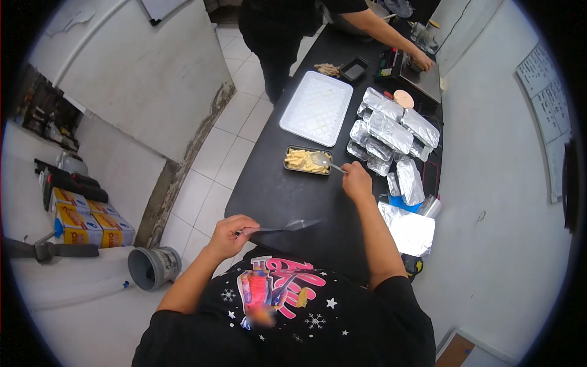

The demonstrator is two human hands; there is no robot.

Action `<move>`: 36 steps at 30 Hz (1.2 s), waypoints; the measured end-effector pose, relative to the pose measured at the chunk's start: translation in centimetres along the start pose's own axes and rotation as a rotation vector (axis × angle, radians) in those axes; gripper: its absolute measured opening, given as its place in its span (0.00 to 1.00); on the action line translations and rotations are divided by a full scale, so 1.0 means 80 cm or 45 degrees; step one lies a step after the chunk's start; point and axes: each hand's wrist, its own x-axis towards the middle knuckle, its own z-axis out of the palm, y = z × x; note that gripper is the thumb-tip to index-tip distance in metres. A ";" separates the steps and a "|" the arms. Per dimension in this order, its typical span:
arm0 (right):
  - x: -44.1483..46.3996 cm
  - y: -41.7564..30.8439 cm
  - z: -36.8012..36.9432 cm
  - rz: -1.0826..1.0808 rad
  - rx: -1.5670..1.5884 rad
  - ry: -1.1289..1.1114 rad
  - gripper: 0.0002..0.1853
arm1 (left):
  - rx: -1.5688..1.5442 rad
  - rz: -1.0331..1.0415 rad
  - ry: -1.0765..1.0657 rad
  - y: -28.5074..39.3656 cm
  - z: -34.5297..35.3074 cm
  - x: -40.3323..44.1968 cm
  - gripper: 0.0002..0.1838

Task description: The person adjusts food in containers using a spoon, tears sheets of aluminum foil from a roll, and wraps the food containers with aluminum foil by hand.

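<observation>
My right hand [356, 181] is closed around the handle of a metal spoon [321, 159]. The spoon's bowl rests on pale yellow, chunky food [302, 160], possibly pasta, in a small black tray [307, 172]. Nearer my body, my left hand [232, 235] pinches one end of a thin, clear, shiny piece of plastic [287, 226]. It stretches rightward above the black table; whether it is a lid or a sheet I cannot tell.
Beyond the food tray lies a large white tray [318, 107] on the black table [269, 189]. Several foil-covered packs [391, 131] are stacked at right, with a foil sheet [408, 229] nearer me. A co-worker's hand [422, 60] is over a scale [422, 79]. A grey bucket [147, 269] stands at left.
</observation>
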 end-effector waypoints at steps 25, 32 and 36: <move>0.048 -0.098 -0.019 -0.140 -0.284 -0.368 0.10 | -0.028 -0.043 0.093 -0.003 0.000 -0.021 0.09; 0.066 -0.086 -0.021 -0.076 -0.237 -0.302 0.10 | -0.044 -0.062 0.074 -0.004 0.002 -0.023 0.08; 0.065 -0.084 -0.033 -0.060 -0.275 -0.368 0.11 | -0.025 -0.012 0.065 -0.002 0.002 -0.016 0.08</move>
